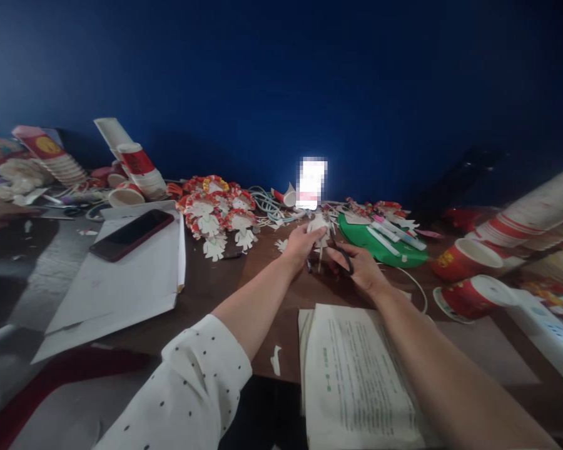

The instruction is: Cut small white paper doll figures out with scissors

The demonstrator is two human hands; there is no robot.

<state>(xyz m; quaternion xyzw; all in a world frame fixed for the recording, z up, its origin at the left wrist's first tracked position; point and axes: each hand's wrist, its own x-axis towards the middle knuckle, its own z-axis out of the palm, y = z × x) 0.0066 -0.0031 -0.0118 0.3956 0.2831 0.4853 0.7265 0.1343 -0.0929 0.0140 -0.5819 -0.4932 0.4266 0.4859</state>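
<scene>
Above the middle of the brown table, my left hand (pixel 303 245) pinches a small white paper cutout (pixel 317 229) between thumb and fingers. Around the handles of a pair of dark scissors (pixel 344 255), my right hand (pixel 360 267) is closed. The blades point up beside the right edge of the cutout, and I cannot tell whether they touch it. To the left lies a cluster of finished-looking paper figures (pixel 216 215) with red and yellow ruffled tops. Below my hands rests a printed booklet (pixel 356 375).
A bright phone screen (pixel 311 184) stands against the blue wall. Markers (pixel 394 232) lie on a green sheet (pixel 356 232). Stacked paper cups (pixel 143 172) are at left; more red cups (pixel 466 257) stand right. A dark phone (pixel 132 234) rests on white paper (pixel 122 287). Another person's hand (pixel 2 212) shows far left.
</scene>
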